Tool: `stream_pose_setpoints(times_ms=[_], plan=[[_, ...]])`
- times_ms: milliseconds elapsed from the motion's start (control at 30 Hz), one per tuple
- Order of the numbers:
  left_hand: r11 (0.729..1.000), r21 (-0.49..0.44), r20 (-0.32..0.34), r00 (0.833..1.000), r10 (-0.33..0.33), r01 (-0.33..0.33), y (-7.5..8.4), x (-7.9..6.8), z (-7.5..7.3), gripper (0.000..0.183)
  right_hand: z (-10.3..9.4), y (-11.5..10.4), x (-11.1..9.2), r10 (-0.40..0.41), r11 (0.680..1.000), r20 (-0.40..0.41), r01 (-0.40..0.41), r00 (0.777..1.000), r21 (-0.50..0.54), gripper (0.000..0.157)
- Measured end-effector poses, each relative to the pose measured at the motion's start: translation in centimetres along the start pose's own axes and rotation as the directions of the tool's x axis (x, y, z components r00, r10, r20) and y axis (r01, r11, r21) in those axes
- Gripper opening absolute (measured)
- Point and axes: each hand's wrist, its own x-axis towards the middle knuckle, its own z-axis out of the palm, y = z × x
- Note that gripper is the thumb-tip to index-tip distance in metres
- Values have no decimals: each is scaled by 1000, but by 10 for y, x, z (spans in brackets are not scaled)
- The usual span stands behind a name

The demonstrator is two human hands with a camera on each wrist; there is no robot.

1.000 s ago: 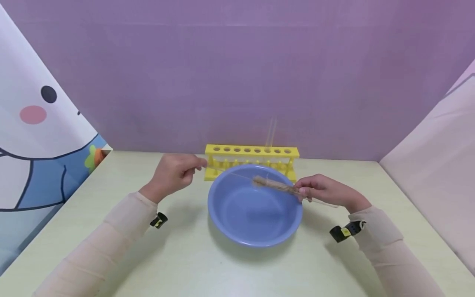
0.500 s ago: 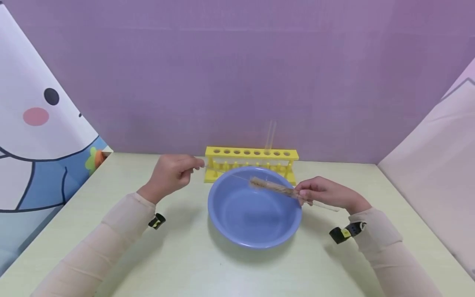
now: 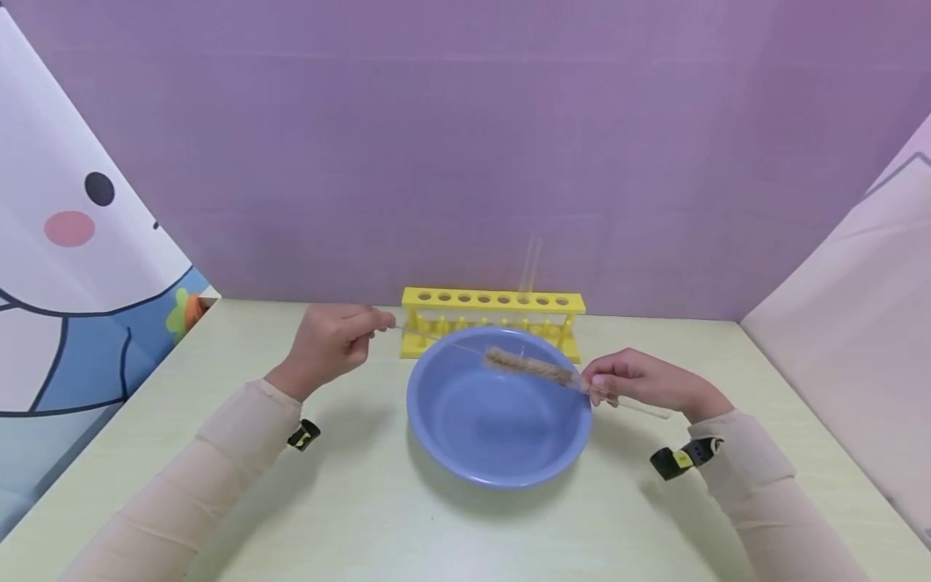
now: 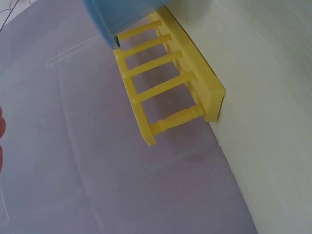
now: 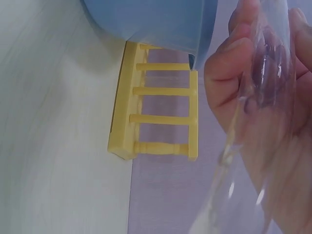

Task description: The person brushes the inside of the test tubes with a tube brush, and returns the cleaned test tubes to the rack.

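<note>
My left hand (image 3: 330, 343) pinches the thin wire handle (image 3: 429, 335) of a test tube brush on the left. The brush's brown bristles (image 3: 529, 366) stretch over the blue basin (image 3: 502, 473) toward my right hand (image 3: 640, 380). That hand grips a clear test tube (image 3: 643, 408) at the basin's right rim, its thumb and fingers around the glass. In the right wrist view the tube (image 5: 263, 122) runs close to the lens. How far the bristles sit inside it I cannot tell. Only fingertips (image 4: 1, 161) of my left hand enter the left wrist view.
Behind the basin stands a yellow test tube rack (image 3: 473, 300), with another clear tube (image 3: 531, 267) upright in one of its holes. A purple backdrop (image 3: 465, 162) rises at the table's back edge. Printed cloth (image 3: 80, 339) borders the left side.
My left hand has moved slightly left, and the brush's bristles have shifted left with it. The right hand and its test tube have edged a little right and down.
</note>
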Motion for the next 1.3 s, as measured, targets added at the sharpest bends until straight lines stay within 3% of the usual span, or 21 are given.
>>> stream_pose_setpoints(times_ms=[533,800,1300], plan=[[999,45,-42,999,26,-24,-2,1,-3,39,-2,4,-3,-7,1000,1,7,1000,7,23],[999,48,-29,999,20,-19,-3,0,-5,38,-2,3,-4,-48,999,4,48,999,24,24],[999,34,-114,993,-15,19,-5,-5,-7,39,-2,0,-5,-44,998,10,44,999,40,26]])
